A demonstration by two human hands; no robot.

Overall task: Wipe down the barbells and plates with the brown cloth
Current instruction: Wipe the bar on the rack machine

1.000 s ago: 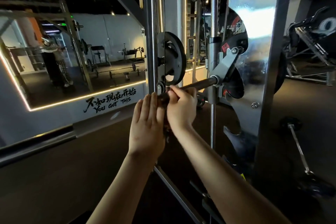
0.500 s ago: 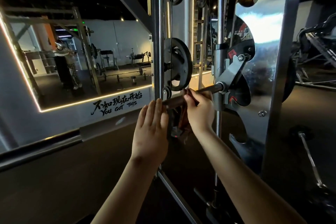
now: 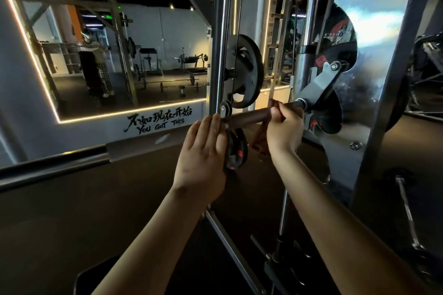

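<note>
Sliding rightward since a second ago, the person's right grip has drawn away from the left along the dark cylindrical steel barbell sleeve, baring more of it. Its fingers curl round the crumpled brown cloth, which wraps the sleeve near the grey metal bracket and hangs below. The left grip is released, straight fingers touching the sleeve's near end. A black round iron weight plate sits above the sleeve.
</note>
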